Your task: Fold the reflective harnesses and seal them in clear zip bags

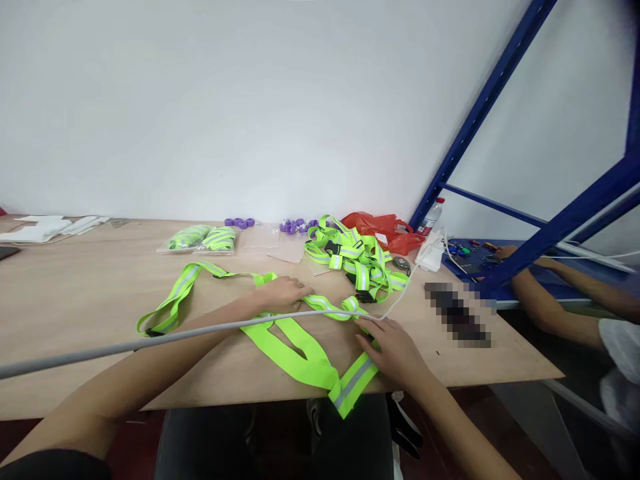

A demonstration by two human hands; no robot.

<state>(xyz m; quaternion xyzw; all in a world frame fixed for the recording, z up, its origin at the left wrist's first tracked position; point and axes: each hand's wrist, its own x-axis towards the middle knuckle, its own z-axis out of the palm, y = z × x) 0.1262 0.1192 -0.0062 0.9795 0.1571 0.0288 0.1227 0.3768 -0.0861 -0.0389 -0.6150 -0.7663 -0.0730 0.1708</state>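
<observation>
A lime-green reflective strap harness (pixel 300 353) lies spread on the wooden table (pixel 100 280), one corner hanging past the front edge. My left hand (pixel 283 295) rests on its upper middle part, fingers pointing right and close together; what lies beneath them is hidden. At the harness's right side my right hand (pixel 393 350) touches the strap, its thumb and fingers apart. A loop with a black buckle stretches out to the left. Behind the hands sits a tangled pile of similar green straps (pixel 360 257) with black buckles.
Two bagged green straps (pixel 217 240), purple rolls (pixel 240 223), a red plastic bag (pixel 383 230) and a bottle (pixel 431 217) stand along the back. A white cable (pixel 200 333) crosses in front. Beyond the blue frame (pixel 480 100), another person's arms (pixel 545 300) reach over a blue surface.
</observation>
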